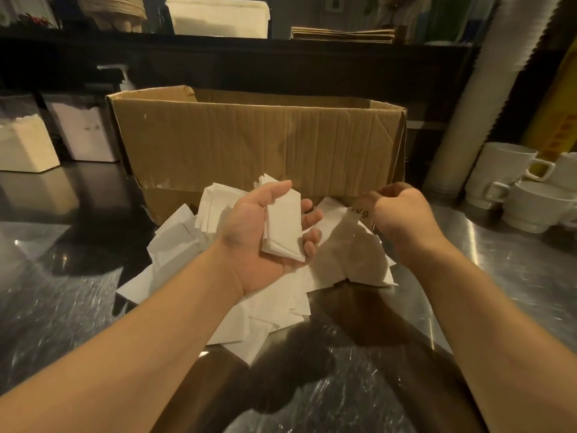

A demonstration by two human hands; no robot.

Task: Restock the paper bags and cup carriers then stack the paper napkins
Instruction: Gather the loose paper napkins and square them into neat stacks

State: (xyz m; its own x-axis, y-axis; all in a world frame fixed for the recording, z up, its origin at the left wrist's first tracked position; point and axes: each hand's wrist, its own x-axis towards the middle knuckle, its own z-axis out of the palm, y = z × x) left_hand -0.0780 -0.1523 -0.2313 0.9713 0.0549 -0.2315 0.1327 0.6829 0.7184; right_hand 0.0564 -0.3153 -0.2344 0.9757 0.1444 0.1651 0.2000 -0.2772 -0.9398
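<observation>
At the centre of the frame your left hand (pixel 265 232) lies palm up, fingers curled around a small stack of folded napkins (pixel 282 228) that stands tilted in the palm. Your right hand (pixel 401 214), right of centre, shows its back with the fingers curled under; whether they pinch anything you cannot tell from this angle. Under both hands a loose heap of white paper napkins (pixel 249 292) is spread over the shiny metal counter (pixel 62 307), touching the foot of the cardboard box (pixel 259 142).

That box stands open-topped just behind the heap, its near wall facing you, so its contents are hidden. Along the upper edge of the frame a dark shelf (pixel 234 48) carries a white container (pixel 218 17) at upper centre, a flat stack of brown paper bags (pixel 342 34) to its right, and a pile of pulp cup carriers (pixel 112 9) at upper left. At the right edge white mugs (pixel 512 179) sit stacked beside a tall sleeve of white cups (pixel 480 98). A pump bottle (pixel 125 79) pokes up behind the box's left corner.
</observation>
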